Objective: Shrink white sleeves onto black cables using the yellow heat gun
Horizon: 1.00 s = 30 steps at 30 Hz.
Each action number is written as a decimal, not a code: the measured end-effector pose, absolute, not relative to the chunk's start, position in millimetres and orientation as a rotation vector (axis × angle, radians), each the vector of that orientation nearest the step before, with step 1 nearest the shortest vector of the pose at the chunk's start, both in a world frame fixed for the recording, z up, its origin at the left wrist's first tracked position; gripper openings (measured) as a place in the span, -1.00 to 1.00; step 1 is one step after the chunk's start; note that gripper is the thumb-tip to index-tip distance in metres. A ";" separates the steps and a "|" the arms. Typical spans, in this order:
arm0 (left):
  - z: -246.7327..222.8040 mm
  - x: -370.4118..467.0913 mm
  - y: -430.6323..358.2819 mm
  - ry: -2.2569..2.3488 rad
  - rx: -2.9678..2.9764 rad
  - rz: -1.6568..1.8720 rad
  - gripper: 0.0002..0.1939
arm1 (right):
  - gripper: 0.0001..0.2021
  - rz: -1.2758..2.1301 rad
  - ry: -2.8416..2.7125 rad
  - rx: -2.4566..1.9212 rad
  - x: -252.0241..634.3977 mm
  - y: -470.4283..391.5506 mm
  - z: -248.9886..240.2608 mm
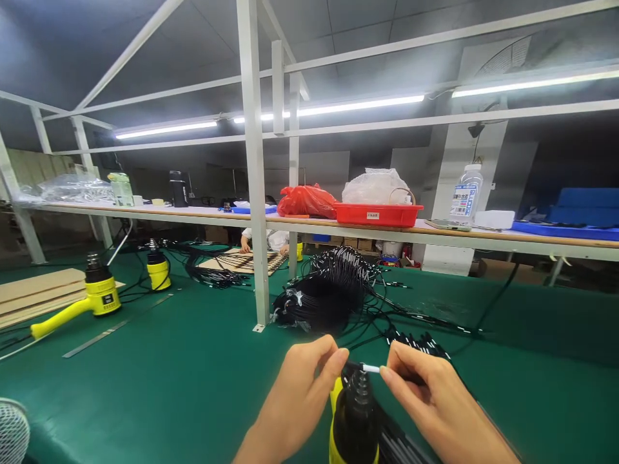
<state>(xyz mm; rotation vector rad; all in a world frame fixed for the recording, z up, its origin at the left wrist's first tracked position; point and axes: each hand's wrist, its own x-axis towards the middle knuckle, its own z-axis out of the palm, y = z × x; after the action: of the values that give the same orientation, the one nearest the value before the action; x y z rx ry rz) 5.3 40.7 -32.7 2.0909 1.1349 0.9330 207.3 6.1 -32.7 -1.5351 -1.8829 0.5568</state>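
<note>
Between my two hands a black cable with a white sleeve (371, 368) is stretched just above the nozzle of an upright yellow and black heat gun (358, 412). My left hand (309, 386) pinches the black part of the cable between thumb and forefinger. At the sleeve's other end, my right hand (430, 393) is closed in a pinch, its other fingers curled in. Behind the right hand lies a row of black cable ends (420, 343) with white bands. More black cables (399, 438) run beside the heat gun at the bottom.
A big bundle of black cables (324, 299) lies behind a white post (255, 193). Two more heat guns, one nearer (102, 293) and one farther (158, 270), stand left near stacked boards (41, 293). Overhead, a shelf carries a red tray (380, 216) and a bottle (467, 193). Another person's hand (245, 246) shows behind.
</note>
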 end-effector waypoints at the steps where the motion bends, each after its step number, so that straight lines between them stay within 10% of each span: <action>1: -34.0 5.6 42.3 1.128 2.087 0.946 -0.52 | -0.66 0.555 -1.878 -1.542 206.7 7.2 -33.5; 30: -28.8 3.5 43.2 1.111 2.020 1.006 -0.80 | -0.70 0.545 -1.866 -1.499 205.3 8.5 -35.3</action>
<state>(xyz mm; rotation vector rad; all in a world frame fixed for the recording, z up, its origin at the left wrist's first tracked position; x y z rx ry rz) 3.5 43.2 -28.8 2.0196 1.1106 1.0062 205.3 8.5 -35.3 -1.4991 -1.8662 0.5448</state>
